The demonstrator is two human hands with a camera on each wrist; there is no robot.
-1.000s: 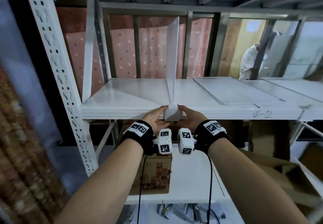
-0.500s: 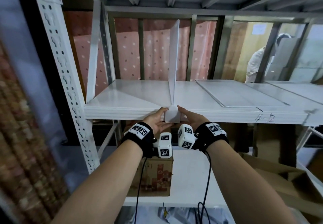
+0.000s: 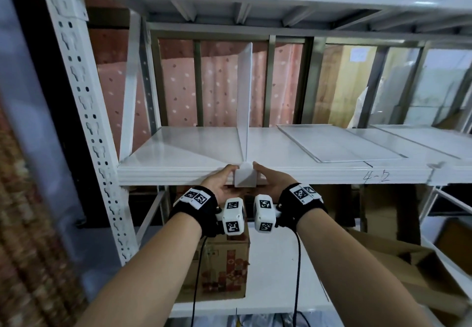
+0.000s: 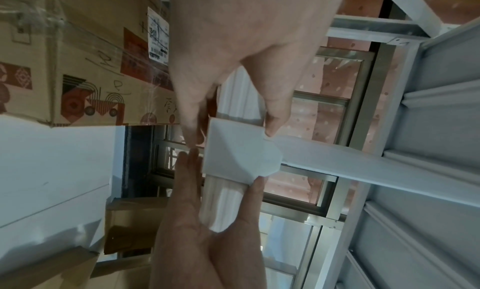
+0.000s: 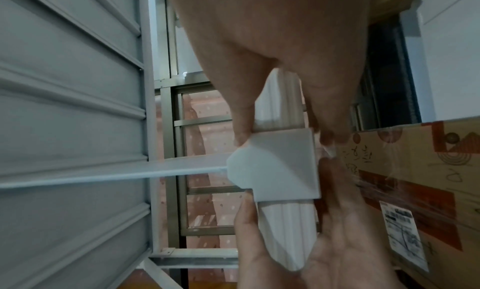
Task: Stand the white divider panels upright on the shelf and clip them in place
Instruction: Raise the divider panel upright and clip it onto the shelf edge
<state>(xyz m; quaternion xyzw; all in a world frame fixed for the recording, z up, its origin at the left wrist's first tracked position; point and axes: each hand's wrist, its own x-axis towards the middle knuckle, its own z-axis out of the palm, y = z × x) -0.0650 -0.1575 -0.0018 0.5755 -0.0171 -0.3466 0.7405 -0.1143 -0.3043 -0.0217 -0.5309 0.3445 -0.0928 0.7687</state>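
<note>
— What differs from 1 second ago?
— Little. Both hands stay put: left hand (image 3: 220, 180) and right hand (image 3: 271, 180) pinch the white clip (image 3: 244, 175) on the shelf (image 3: 178, 173) edge, the upright divider panel (image 3: 244, 91) directly behind them.

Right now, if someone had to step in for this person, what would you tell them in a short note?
Left hand and right hand: each grips the shelf's front lip beside the white clip, thumbs at its top corners, fingers underneath.
One divider panel stands upright on the shelf, its front end in the clip.
Whether the clip is fully seated, I cannot tell.
Left: more panels lie flat on the shelf to the right; stand and clip them.
</note>
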